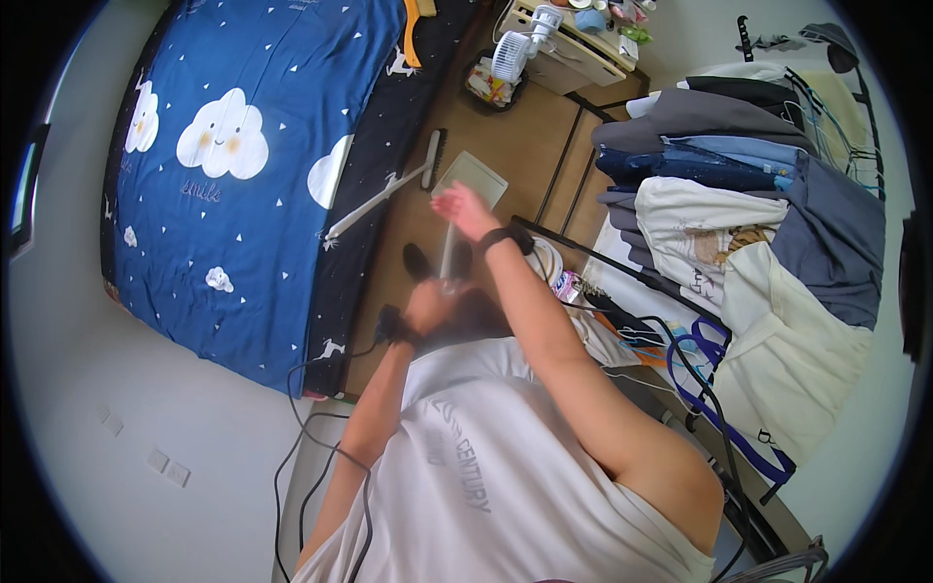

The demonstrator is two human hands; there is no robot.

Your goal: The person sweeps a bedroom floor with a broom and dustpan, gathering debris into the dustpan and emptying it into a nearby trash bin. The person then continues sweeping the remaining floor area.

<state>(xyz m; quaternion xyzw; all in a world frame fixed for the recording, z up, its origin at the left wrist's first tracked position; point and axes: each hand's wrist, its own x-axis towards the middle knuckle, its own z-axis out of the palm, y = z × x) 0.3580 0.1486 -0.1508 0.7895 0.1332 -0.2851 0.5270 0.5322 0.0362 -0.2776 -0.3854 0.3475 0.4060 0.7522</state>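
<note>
My left hand (430,307), blurred a little, is closed round the white handle of a long-handled dustpan (476,167). The pan, pale and flat, is beyond my hands and low over the floor; whether it touches is unclear. Reaching in from the right, my right hand (464,208) is held out in front of the pan with its fingers stretched, and I see nothing in it. Part of the pan and handle is hidden behind it. A white broom (377,207) with dark bristles leans against the bed's side, apart from both hands.
A bed (253,243) with a blue cover lies along the left. Clothes (709,165) hang on a rack at the right. A small bin (491,83) and white fan (525,44) are at the far end. Black cables (292,428) trail by my left arm.
</note>
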